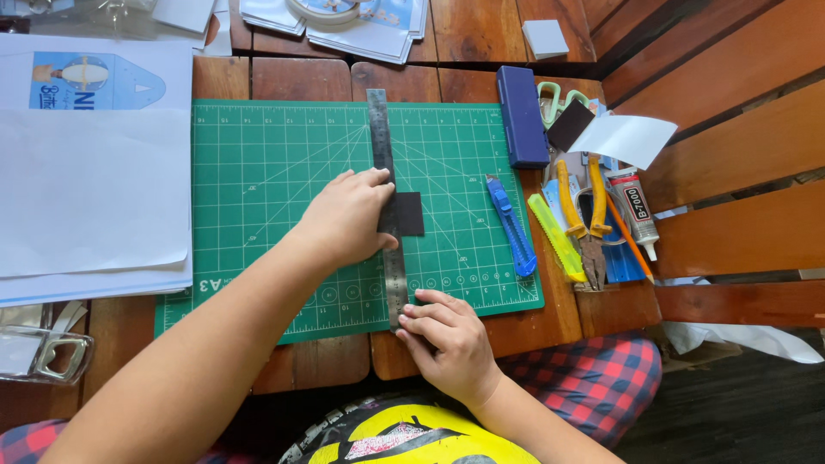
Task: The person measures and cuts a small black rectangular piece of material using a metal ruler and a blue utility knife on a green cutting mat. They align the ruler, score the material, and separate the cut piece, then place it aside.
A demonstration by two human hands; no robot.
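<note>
Both forearms are bare, without sleeves; red-and-navy checked trousers (601,378) cover the legs, below a yellow printed shirt (412,434).

Cutting mat (284,172): green, pale grid lines. Ruler (384,185): grey steel. Square piece (409,214): black. Knife (510,225): blue. Desk (481,34): reddish-brown wood. Trousers (601,378): red-navy check.

Part of the metal ruler (384,180) is hidden under the left hand (348,216). The small black piece (408,214) is partly covered by the ruler. What is held in the right hand (451,333) cannot be seen. The white paper sheets (90,189) are cut off at the left edge.
</note>
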